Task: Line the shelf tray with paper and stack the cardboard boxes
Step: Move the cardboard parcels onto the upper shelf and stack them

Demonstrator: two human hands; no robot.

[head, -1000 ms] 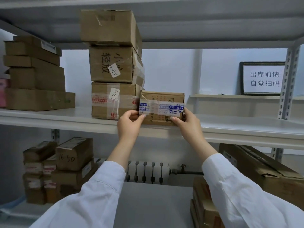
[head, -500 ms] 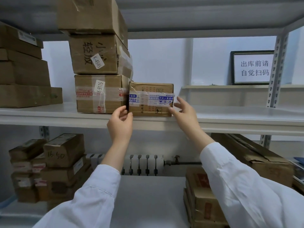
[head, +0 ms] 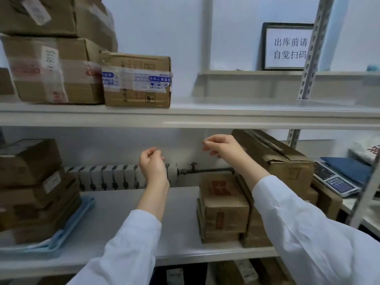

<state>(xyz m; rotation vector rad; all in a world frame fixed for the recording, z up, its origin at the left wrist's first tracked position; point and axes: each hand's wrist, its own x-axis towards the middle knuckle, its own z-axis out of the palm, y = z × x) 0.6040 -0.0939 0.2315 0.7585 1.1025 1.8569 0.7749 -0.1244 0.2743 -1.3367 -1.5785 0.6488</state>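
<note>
While both hands hang between the two shelves, the small brown cardboard box banded with glossy blue-and-white tape (head: 137, 79) sits on the white metal upper shelf (head: 246, 112), touching the taller stack of taped brown cartons (head: 51, 70). The left hand (head: 153, 165) and right hand (head: 222, 148) have loosely curled fingers and grip nothing. The scuffed brown boxes (head: 223, 208) on the lower shelf (head: 123, 219) probably come next: grip matte cardboard faces, not slick tape, and square the edges. A thin pale blue paper sheet (head: 70, 227) lies under the left pile.
</note>
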